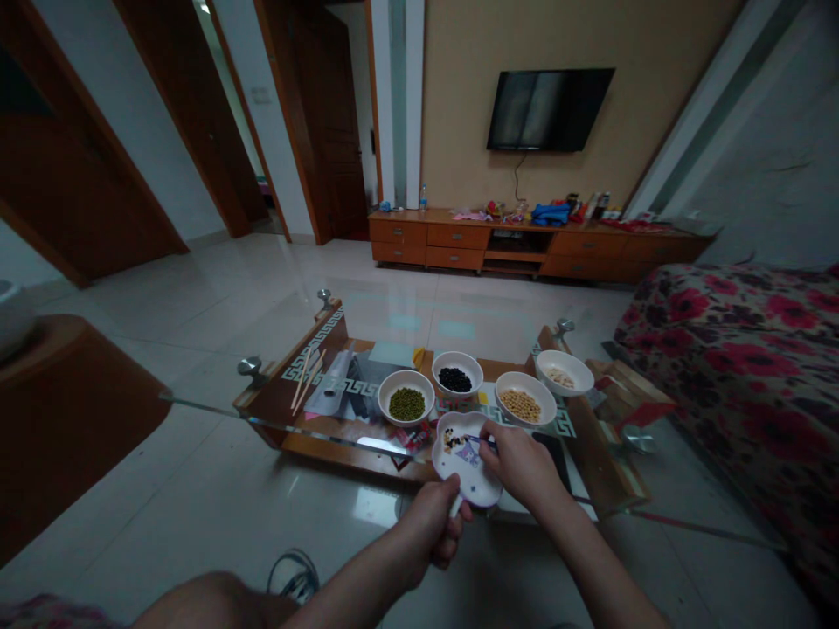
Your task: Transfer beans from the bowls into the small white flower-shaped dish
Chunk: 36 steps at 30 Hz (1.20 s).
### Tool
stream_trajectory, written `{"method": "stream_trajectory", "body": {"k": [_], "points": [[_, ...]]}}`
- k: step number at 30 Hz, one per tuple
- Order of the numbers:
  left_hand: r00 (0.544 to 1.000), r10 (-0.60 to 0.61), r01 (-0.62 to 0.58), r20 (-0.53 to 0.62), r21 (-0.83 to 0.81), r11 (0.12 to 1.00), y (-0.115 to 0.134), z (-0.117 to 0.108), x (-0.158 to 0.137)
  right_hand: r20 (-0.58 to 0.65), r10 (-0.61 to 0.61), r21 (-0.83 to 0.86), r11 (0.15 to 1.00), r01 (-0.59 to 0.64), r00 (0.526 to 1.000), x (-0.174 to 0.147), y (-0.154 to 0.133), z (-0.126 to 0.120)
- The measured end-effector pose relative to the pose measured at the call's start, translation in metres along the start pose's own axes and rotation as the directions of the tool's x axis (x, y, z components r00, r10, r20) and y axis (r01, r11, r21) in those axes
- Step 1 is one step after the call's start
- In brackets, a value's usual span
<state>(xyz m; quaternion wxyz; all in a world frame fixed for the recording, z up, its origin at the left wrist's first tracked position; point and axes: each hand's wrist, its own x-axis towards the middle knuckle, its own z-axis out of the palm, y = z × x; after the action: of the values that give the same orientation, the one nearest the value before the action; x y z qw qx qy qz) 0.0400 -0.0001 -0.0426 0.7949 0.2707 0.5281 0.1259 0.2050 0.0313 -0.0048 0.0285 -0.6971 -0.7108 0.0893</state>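
Note:
A white flower-shaped dish (467,463) with a cartoon print and a few mixed beans sits on the glass coffee table (216,411). My left hand (429,528) grips the dish's near edge. My right hand (521,463) rests on its right rim and pinches a thin dark stick over the dish. Beyond it stand white bowls: green beans (407,403), black beans (455,378), yellow soybeans (523,404) and pale beans (562,376).
Wooden chopsticks (307,377) and papers lie on the shelf under the glass. A floral sofa (740,367) stands at right, a dark wooden cabinet (65,411) at left. A TV stand (524,245) and a wall TV (547,109) stand far ahead. My knee (203,603) is at the bottom.

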Motion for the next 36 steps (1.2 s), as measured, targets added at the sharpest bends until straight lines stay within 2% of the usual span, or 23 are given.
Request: {"method": "stream_trajectory", "body": {"k": [12, 24, 36], "points": [[1.0, 0.016, -0.015, -0.001, 0.006, 1.0, -0.0025, -0.0021, 0.0018, 0.002, 0.002, 0.006, 1.0, -0.002, 1.0, -0.0018, -0.0028, -0.0047], [1.0, 0.019, -0.019, 0.001, -0.007, 1.0, -0.0015, -0.0011, 0.0, -0.156, -0.068, 0.114, 0.99, 0.086, 0.985, -0.0034, -0.0064, -0.0096], [1.0, 0.002, -0.002, 0.0, 0.001, 1.0, -0.0002, -0.0005, -0.0003, -0.168, -0.074, 0.102, 0.99, 0.093, 0.983, -0.0034, -0.0066, -0.0088]]}}
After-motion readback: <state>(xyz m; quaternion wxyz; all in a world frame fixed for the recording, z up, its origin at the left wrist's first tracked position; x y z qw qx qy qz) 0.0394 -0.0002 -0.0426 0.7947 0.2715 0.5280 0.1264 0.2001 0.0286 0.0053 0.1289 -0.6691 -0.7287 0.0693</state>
